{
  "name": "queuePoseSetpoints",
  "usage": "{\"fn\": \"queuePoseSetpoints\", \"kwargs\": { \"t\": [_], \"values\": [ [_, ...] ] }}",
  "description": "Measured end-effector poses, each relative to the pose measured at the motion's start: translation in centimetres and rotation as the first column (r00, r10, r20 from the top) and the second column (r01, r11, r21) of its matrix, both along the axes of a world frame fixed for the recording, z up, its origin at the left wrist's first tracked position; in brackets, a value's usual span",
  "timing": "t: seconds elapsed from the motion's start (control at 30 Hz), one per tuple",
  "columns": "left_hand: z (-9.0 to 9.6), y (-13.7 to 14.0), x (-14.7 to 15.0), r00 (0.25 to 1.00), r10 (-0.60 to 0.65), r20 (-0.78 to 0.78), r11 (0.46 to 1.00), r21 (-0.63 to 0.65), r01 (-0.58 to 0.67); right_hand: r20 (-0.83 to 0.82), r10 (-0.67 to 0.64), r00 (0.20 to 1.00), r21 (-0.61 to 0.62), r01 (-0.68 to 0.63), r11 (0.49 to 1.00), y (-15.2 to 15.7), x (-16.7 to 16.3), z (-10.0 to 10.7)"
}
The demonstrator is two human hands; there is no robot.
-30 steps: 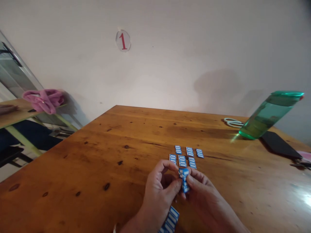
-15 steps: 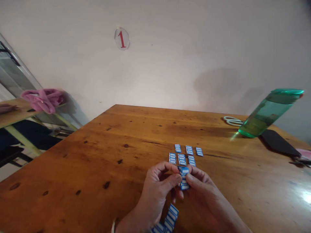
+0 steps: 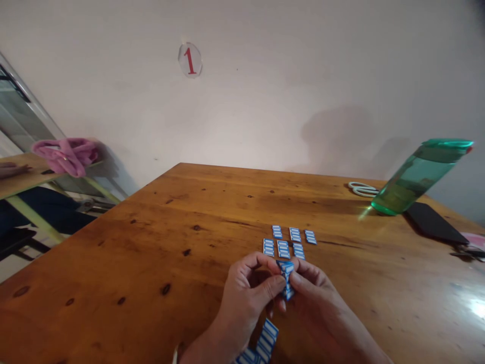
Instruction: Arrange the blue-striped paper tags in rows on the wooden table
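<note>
Between the fingertips of both hands is a small blue-and-white label sheet (image 3: 287, 275), bent along its length. My left hand (image 3: 248, 293) pinches its left side with thumb and fingers. The right side is pinched by my right hand (image 3: 316, 290). Just beyond the fingers, several small blue-and-white label pieces (image 3: 283, 249) lie in two rows on the wooden table (image 3: 144, 258). More label sheets (image 3: 267, 338) lie near the table's front, below my left hand, partly covered by its wrist.
At the right a green bottle (image 3: 420, 177) stands beside a black phone (image 3: 435, 222), with a white cable (image 3: 362, 189) behind. A pink cloth (image 3: 68, 155) hangs on another table at the left, where a person's hand (image 3: 13, 170) rests. The wall (image 3: 265, 101) borders the far edge.
The label sheet between my fingers has bent more sharply, and its faces now angle together. My hands have hardly moved, and the pieces on the table lie as before.
</note>
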State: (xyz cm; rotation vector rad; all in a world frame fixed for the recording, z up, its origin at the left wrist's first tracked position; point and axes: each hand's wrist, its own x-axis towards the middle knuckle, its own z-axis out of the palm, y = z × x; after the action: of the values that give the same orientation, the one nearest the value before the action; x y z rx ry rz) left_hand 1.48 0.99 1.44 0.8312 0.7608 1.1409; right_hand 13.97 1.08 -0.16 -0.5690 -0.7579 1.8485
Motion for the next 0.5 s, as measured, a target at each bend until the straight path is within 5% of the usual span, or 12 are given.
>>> {"fn": "queuePoseSetpoints", "kwargs": {
  "t": [0.27,0.5],
  "values": [
    [0.19,0.24,-0.05,0.996,0.091,-0.024,0.995,0.033,-0.090,0.194,-0.190,0.962,0.092,0.175,0.980,0.16,0.03,-0.08],
    [-0.08,0.58,-0.08,0.992,0.105,-0.065,0.990,0.099,-0.099,0.380,-0.366,0.850,0.226,0.299,0.927,0.27,0.05,-0.14]
  ]
}}
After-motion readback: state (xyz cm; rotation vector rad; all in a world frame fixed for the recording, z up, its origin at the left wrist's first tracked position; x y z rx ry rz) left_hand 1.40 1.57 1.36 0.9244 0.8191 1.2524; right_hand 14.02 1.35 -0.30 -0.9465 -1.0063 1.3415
